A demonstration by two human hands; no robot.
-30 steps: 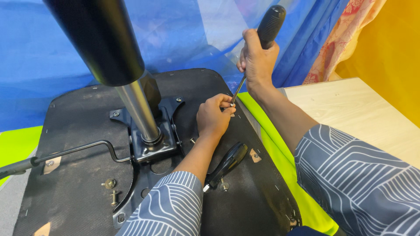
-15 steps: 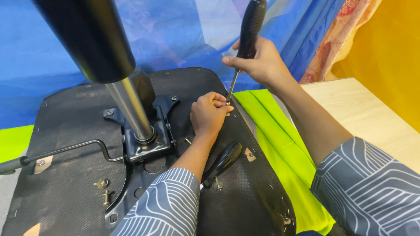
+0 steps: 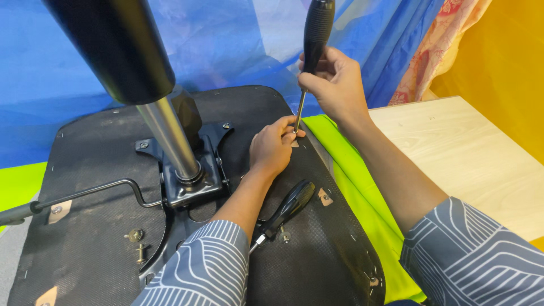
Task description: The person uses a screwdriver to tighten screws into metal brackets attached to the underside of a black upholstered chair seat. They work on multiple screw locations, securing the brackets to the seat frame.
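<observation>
Two screwdrivers: one [image 3: 315,42] in the right hand [image 3: 334,79], one [image 3: 286,208] lying on the seat base [image 3: 85,187].

Seat underside [image 3: 102,170] — matt rough black fabric; gas cylinder [image 3: 167,139] — polished metal; tabletop [image 3: 464,153] pale smooth wood.

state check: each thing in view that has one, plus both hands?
right hand: gripping screwdriver handle
screwdriver: upright, tip down at seat base
left hand: on seat base, fingers at the tip
seat base: upside down, flat
gas column: standing in its bracket
second screwdriver: lying loose
loose bolt: lying unfastened
</observation>
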